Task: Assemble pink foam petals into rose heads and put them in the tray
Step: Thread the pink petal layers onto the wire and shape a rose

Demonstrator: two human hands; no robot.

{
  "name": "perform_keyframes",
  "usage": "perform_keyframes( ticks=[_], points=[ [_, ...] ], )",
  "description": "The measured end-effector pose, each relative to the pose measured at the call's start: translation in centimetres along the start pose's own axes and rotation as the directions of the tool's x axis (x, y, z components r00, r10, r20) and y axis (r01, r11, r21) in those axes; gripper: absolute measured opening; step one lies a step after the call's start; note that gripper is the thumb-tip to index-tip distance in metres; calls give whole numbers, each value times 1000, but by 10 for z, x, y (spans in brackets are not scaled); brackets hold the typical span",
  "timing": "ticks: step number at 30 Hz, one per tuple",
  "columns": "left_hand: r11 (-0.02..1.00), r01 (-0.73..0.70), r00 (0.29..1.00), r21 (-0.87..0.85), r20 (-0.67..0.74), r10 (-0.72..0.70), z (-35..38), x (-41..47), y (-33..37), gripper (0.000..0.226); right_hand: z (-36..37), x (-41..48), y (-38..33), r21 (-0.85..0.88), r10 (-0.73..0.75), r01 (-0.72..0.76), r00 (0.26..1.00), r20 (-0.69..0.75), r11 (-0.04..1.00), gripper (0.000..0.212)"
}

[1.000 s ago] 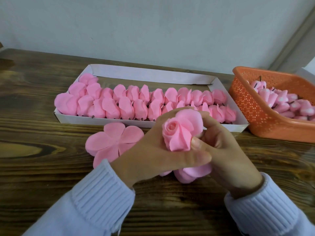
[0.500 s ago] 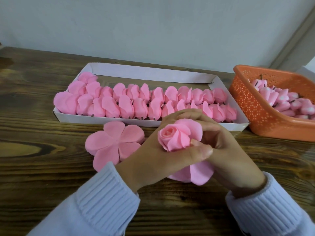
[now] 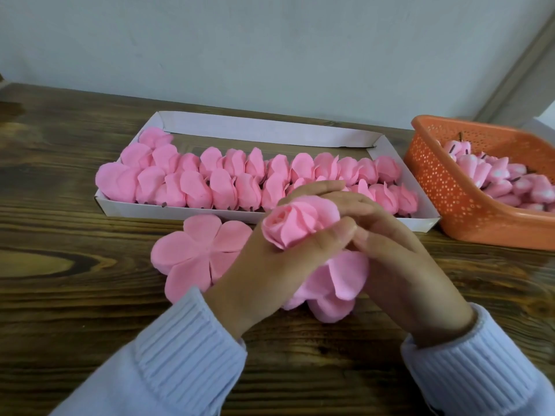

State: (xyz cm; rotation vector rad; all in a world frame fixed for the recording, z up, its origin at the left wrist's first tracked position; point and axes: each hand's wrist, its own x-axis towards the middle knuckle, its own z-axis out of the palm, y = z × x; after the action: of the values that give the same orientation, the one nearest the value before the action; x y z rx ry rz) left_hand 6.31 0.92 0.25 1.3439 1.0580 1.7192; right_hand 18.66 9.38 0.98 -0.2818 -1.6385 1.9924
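L grip (image 3: 270,265) wraps rose head (image 3: 295,225), thumb across front; R grip (image 3: 399,259) cups it from 3 o'clock, fingers curled over top.

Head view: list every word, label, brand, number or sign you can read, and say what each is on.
None: no text can be read anywhere in this view.
The tray, basket, rose, flat petal, sleeves, table and wall carry no print.
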Motion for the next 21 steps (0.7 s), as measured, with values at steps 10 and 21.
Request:
perform_keyframes(
  ticks=[10,21],
  points=[
    [1000,2,995,0,-98,-2,1,2,-2,33,-4,1,5,62,128,-116,954,-270,991,49],
    [991,39,993,131,-112,-24,3,0,-8,22,6,-6,8,-528,-476,268,824,-309,806,17]
  ],
)
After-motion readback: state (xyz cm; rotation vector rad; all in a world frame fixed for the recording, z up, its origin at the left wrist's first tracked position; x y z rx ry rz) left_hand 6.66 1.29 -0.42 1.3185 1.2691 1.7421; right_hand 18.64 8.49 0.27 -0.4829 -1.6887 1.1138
